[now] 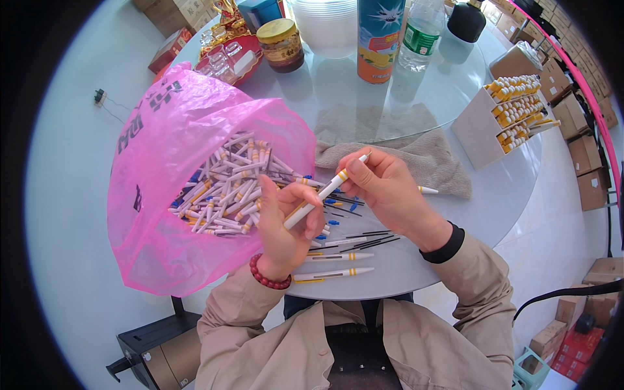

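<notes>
A white ballpoint pen (323, 194) with yellow bands slants between my two hands above the table's near part. My left hand (284, 227) has its fingers curled round the pen's lower end, thumb raised. At the upper, pointed end, the thumb and fingers of my right hand (387, 188) pinch the barrel. Another white pen tip (427, 190) pokes out beyond my right hand; its other end is hidden. Below my hands lie two white pens (338, 273) and several thin black refills (370, 243). A pink plastic bag (156, 240) full of pen parts (227, 188) opens towards my left hand.
A grey cloth (448, 172) lies behind my right hand. To the right stands a white box (478, 123) packed with pens. Along the far side are a lidded jar (281, 49), a tall can (377, 45), a bottle (419, 39) and stacked plastic tubs (323, 29).
</notes>
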The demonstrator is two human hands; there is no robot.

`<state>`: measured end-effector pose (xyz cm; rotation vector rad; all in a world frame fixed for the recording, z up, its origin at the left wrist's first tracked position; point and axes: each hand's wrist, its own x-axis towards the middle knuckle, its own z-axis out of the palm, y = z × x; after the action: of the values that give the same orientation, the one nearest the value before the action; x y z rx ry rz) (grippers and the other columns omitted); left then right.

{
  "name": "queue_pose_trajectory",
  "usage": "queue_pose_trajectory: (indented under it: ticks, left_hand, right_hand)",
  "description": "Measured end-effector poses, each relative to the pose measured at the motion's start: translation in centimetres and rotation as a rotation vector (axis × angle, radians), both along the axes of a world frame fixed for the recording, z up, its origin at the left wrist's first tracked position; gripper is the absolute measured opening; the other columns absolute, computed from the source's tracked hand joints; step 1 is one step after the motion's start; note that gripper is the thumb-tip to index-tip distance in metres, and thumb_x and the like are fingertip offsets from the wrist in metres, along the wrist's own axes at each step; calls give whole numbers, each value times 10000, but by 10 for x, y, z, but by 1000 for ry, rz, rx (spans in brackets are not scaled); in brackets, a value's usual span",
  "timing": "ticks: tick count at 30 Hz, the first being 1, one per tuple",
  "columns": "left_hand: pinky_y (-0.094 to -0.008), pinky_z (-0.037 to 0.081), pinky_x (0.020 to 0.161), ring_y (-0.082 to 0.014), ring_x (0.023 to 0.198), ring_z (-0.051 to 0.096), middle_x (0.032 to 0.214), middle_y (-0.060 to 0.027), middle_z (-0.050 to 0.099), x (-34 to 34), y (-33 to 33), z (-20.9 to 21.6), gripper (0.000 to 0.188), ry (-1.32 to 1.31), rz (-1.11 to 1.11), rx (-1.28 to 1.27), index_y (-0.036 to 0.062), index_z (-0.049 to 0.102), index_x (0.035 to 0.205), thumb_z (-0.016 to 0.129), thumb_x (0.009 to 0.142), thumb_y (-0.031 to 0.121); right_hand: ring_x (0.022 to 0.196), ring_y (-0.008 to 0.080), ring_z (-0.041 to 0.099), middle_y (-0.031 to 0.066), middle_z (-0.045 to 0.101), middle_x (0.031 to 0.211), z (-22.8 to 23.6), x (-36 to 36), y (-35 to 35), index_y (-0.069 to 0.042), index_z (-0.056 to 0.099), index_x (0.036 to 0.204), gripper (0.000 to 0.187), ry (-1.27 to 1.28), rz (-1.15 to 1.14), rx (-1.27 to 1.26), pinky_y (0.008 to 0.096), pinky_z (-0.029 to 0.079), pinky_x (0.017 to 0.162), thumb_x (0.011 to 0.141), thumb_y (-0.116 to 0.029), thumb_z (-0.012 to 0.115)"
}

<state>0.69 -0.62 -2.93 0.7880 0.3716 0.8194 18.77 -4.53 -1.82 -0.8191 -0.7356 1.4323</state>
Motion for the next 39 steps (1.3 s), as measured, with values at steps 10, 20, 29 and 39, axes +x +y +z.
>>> queue_pose_trajectory:
  ticks: [10,20,29,39]
  left_hand:
    - [-224,321,409,-169,576,463,717,-86,496,7,-7,14,822,33,-22,-85,25,561,997,198,869,751]
    - [-218,323,450,-149,604,485,709,-70,522,1,-2,14,808,-39,-80,-97,29,571,1002,184,887,730]
    - [-227,280,440,-114,490,374,580,-30,446,-4,4,0,711,-97,-51,-29,60,574,808,199,940,649]
    - [-228,281,435,-120,499,381,592,-33,455,3,-7,25,733,-9,-29,-88,52,565,818,183,929,669]
  right_hand:
    - [764,58,545,-6,580,876,6,4,1,-22,594,1035,255,-26,-79,-78,217,465,712,960,-261,547]
    - [763,56,542,-3,580,881,6,4,0,-23,600,1026,247,-19,-57,-64,216,464,708,957,-256,554]
    - [763,81,540,31,587,902,5,2,-2,-14,599,997,187,-67,13,46,221,467,703,950,-191,565]
    - [749,89,552,34,601,908,18,14,-3,-27,605,988,177,-123,-2,22,224,465,686,940,-196,582]
